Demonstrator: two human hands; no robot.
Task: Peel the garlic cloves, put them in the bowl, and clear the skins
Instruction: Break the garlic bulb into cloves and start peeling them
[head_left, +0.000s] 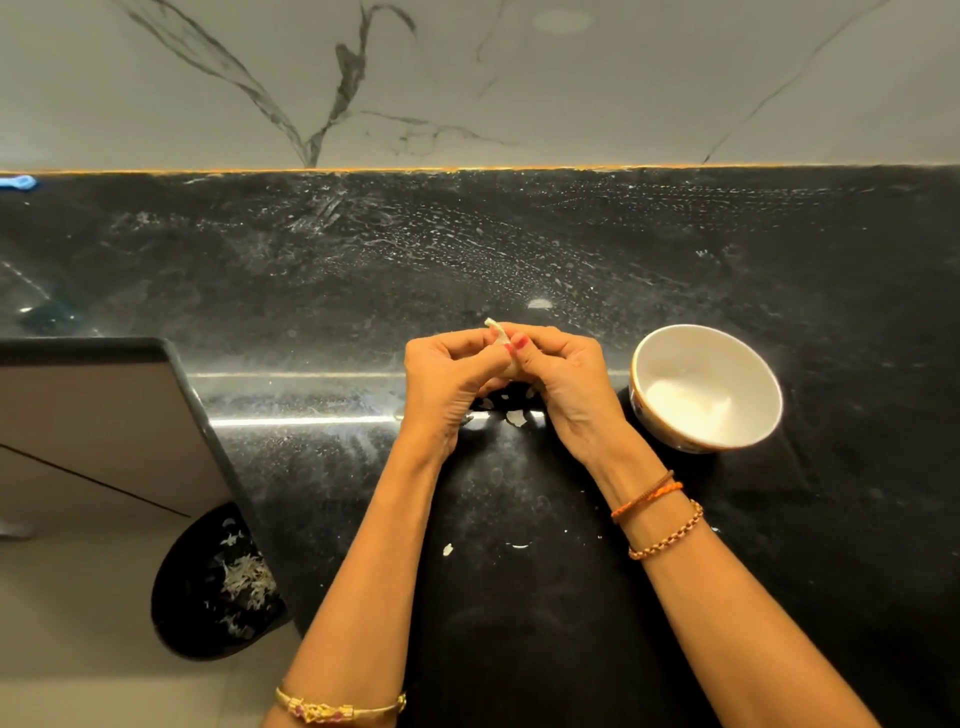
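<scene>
Garlic clove (503, 347) is pinched between the left hand (448, 387) and right hand (557, 387), fingers of both curled round it, above the counter just left of the white bowl (705, 387). Skin flakes (516, 417) could scatter; a slipping clove might miss the bowl

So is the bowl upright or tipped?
Upright. The bowl stands on its base on the counter, its round rim facing up and its white inside open to view.
</scene>
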